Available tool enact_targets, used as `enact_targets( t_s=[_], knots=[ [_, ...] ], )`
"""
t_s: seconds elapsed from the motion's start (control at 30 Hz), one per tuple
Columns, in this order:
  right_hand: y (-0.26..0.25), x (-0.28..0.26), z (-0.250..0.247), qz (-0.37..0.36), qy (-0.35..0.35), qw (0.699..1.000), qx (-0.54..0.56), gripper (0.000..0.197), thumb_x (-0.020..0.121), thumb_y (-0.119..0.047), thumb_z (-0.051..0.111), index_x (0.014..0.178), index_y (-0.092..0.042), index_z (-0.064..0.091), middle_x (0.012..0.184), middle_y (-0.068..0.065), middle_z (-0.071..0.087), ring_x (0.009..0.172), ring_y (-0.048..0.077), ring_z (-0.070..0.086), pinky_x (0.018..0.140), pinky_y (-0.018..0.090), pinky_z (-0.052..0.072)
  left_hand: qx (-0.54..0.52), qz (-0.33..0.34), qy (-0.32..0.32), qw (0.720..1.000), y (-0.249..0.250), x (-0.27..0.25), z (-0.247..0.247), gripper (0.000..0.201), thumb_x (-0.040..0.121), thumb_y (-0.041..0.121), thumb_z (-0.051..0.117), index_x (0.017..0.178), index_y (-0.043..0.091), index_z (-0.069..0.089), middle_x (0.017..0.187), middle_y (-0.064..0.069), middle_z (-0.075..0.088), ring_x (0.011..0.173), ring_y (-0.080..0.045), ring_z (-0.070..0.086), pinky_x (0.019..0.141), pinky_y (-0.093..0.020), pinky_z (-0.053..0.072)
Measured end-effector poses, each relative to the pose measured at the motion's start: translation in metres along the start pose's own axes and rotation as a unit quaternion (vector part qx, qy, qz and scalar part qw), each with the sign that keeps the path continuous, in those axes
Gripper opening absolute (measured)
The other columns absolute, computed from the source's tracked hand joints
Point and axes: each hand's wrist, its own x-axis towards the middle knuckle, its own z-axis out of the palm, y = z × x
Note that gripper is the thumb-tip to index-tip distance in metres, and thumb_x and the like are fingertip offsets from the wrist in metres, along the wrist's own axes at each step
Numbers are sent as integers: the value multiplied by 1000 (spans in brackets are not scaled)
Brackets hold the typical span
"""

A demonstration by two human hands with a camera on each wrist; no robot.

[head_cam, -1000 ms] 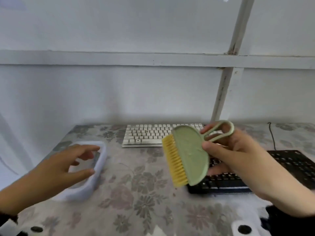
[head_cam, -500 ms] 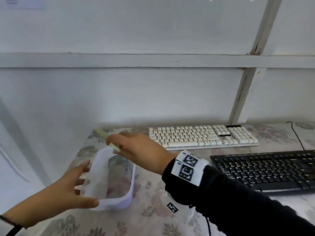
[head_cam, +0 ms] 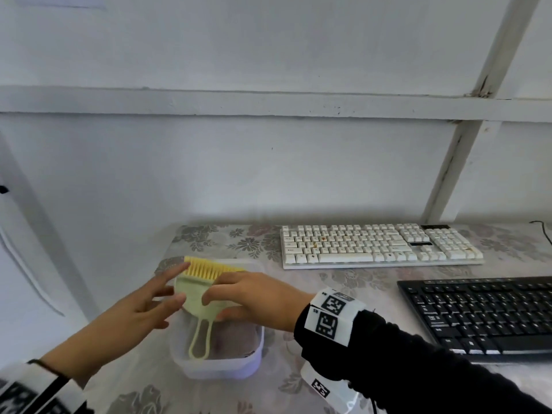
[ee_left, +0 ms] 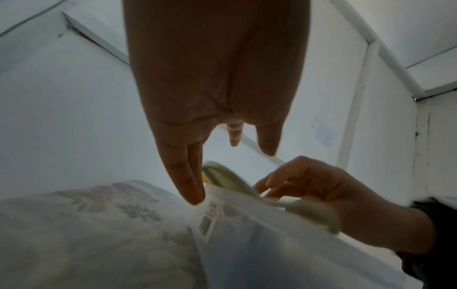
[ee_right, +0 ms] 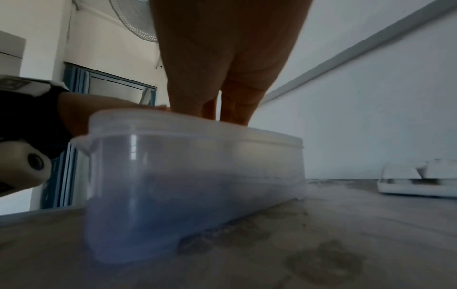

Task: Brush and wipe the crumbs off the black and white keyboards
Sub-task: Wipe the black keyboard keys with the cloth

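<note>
A pale green brush with yellow bristles lies flat over the open clear plastic container at the table's left. My right hand pinches the brush body, fingers on top and thumb beneath. My left hand has straight fingers that touch the brush's left edge and bristles. In the left wrist view its fingertips reach the container rim beside the brush. The white keyboard lies at the back with small orange crumbs on it. The black keyboard lies at the front right.
A flowered cloth covers the table, which stands against a white wall. The table's left edge runs just beyond the container. A black cable trails at the far right. The right wrist view shows the container wall close up and the white keyboard behind.
My right hand carried the brush from above the black keyboard leftward and laid it across the container. My left hand left the container's side and now touches the brush.
</note>
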Motion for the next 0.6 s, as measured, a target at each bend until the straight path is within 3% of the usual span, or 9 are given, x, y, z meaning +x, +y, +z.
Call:
enact_targets(
  t_s=[0.1,0.2,0.3,0.37,0.47,0.53,0.57,0.6],
  knots=[
    [5,-1,-2,50,-9,998,33,36,90,-14,61,125,-10,55,116,15,56,100,26,53,79,24,34,-19,0,38,999,-4,7,7,29,83,37,60,109,48,58,117,12,61,99,-5,63,82,-27,52],
    [10,1,-4,119,-8,993,22,39,91,-14,59,128,-8,50,121,15,56,107,28,52,87,30,37,-49,-3,71,996,-8,10,11,27,86,14,63,105,33,65,107,9,67,95,-9,63,77,-24,49],
    [11,4,-6,191,-7,982,4,37,94,-13,52,130,-4,47,120,17,55,109,30,52,87,32,39,-75,12,127,989,-6,7,9,27,82,7,66,100,27,69,92,3,72,90,-16,65,72,-21,48],
    [11,11,-6,224,-22,974,-17,32,93,-8,47,124,1,49,118,21,55,109,34,52,86,36,40,-83,34,161,983,-3,6,4,28,80,4,68,97,26,69,90,-1,72,84,-20,68,67,-22,53],
    [5,23,-6,247,-76,965,-44,14,92,-3,44,98,4,54,105,21,58,100,34,54,75,35,41,-67,59,190,978,0,3,0,32,79,5,70,100,28,65,100,-1,66,81,-24,69,65,-24,55],
    [1,30,-5,254,-123,957,-73,16,93,-6,44,78,-3,49,91,16,55,91,29,53,71,30,36,-36,70,199,977,-1,3,1,34,79,8,70,103,31,62,107,0,61,83,-21,68,62,-23,55],
    [-2,34,-3,258,-143,952,-80,16,95,-8,44,81,-2,51,93,17,56,93,29,54,72,30,35,-21,76,201,976,0,3,2,35,80,9,70,104,33,61,108,1,58,83,-20,67,61,-21,56],
    [-3,38,-1,262,-154,949,-79,16,95,-9,44,95,1,56,103,18,58,99,31,56,74,30,37,-9,80,202,976,-1,1,3,37,80,9,70,104,35,60,109,2,56,83,-19,67,62,-19,56]
  ],
)
